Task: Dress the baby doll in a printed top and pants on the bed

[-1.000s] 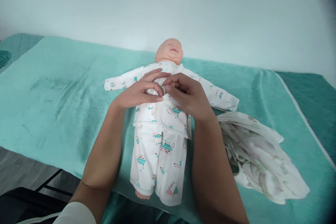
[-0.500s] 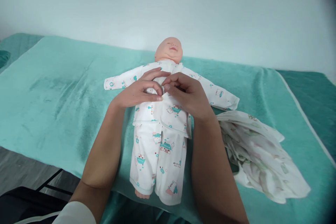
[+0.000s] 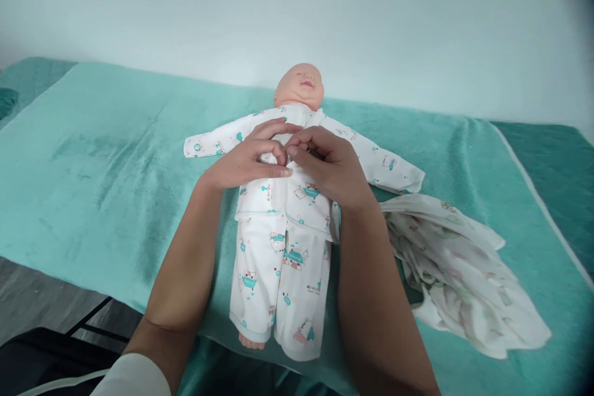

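Observation:
A baby doll (image 3: 301, 85) lies on its back, dressed in a white printed jacket (image 3: 262, 195) and matching trousers (image 3: 253, 278). Both sleeves are stretched out to the sides, and a bare foot shows at one trouser end. Over the chest, my left hand (image 3: 255, 151) is closed on the jacket's front edge, thumb and index finger pressed together at the middle. Right against it, my right hand (image 3: 329, 164) pinches the front edge of the same jacket. Whatever fastening lies between the fingertips is hidden.
A crumpled white patterned cloth (image 3: 464, 272) lies right of the doll. Beneath everything is a green blanket (image 3: 93, 198) over a table against a pale wall (image 3: 297, 6). A black object (image 3: 51, 359) stands at the lower left.
The fingers have shifted only slightly at the jacket's front. The doll, its clothes and the cloth stay in place, while the view has moved a little.

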